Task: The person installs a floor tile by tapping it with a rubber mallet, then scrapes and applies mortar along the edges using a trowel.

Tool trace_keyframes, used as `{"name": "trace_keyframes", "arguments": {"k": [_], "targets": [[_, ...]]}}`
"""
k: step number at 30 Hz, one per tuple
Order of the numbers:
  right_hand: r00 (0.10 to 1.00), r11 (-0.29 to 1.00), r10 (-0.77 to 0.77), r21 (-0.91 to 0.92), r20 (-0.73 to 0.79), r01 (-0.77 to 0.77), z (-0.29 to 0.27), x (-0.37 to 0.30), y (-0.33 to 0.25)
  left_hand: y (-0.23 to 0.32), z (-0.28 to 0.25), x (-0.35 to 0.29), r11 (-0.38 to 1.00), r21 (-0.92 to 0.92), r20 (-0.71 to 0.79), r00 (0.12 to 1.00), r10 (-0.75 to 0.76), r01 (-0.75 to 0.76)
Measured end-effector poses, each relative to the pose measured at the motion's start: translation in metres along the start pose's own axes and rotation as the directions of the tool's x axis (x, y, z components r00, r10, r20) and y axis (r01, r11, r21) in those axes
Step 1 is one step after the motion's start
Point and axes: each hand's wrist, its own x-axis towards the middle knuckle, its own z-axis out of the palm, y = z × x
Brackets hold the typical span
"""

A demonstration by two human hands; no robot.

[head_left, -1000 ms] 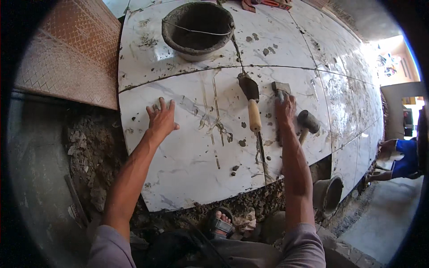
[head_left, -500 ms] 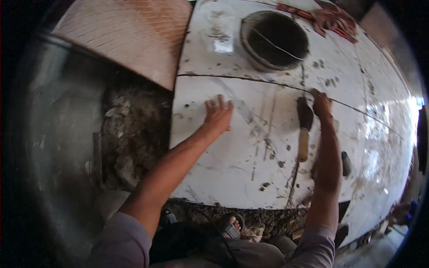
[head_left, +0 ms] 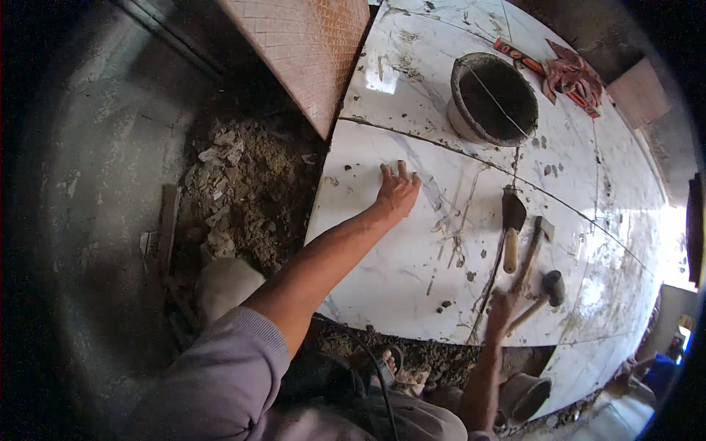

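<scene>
Left hand [head_left: 399, 195] released, fingers spread, palm side down over the white marbled tile floor [head_left: 382, 273], left of centre. Right hand [head_left: 500, 307] motion-blurred at the near end of the long-handled hammer [head_left: 531, 253]; overlaps its wooden handle in view, can't tell if it's grasping or just beside it. Hammer lies on the tiles right of centre, metal head at the far end, handle slanting near-left. Trowel [head_left: 512, 214] just left of it, blade far, wooden grip near, lying along the dark tile joint. Dark-headed mallet [head_left: 554, 287] just right of the hammer handle, its own handle pointing near-left. Wire-handled bucket [head_left: 462, 121] upright on the tiles, beyond the trowel, grimy inside. Far right of that: red spirit level [head_left: 518, 57] with a reddish-brown cloth [head_left: 570, 77] draped over it. Second bucket [head_left: 511, 389] tipped at the near right, below the tile edge. Left side: rubble [head_left: 239, 198] in the gap beside the tiles, orange patterned panel [head_left: 342, 44] beyond it.
</scene>
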Motion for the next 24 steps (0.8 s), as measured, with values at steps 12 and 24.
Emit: {"name": "trace_keyframes", "arguments": {"k": [12, 24], "targets": [[0.571, 0.543, 0.793, 0.179, 0.213, -0.820, 0.043, -0.349, -0.113, 0.004, 0.001, 0.014, 0.978, 0.108, 0.014, 0.984, 0.179, -0.180], [0.502, 0.480, 0.859, 0.181, 0.101, -0.858, 0.043, -0.443, -0.153, -0.003, -0.009, 0.038, 0.958, 0.148, 0.146, 0.963, 0.225, -0.247]]}}
